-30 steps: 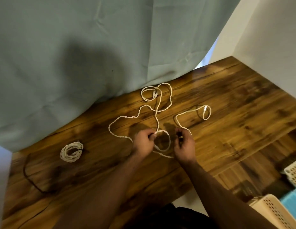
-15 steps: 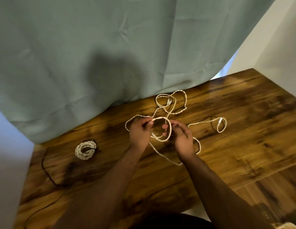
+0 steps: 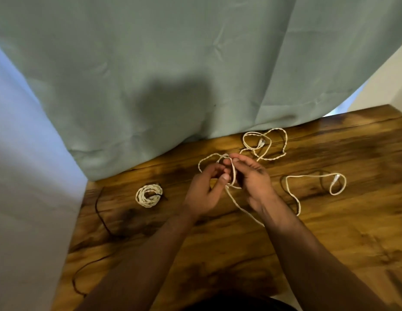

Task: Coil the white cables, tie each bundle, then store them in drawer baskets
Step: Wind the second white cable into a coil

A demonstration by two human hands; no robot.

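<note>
1. Head view: both hands meet over the middle of the wooden table (image 3: 330, 243), close to its far edge.
2. The left hand (image 3: 204, 189) has its fingers curled and its thumb tip against a small loop of the loose white cable (image 3: 293, 196), gripping it.
3. The right hand (image 3: 251, 182) pinches the top of that same loop with bent fingertips.
4. The rest of the cable sprawls on the table to the right and behind the hands, one plug (image 3: 335, 178) lying far right.
5. A coiled bundle (image 3: 149, 195), already tied, lies on the table left of the hands, apart from them.
6. A thin dark cord (image 3: 101, 217) trails along the left edge.
7. A pale green curtain (image 3: 173, 75) hangs behind.
</note>
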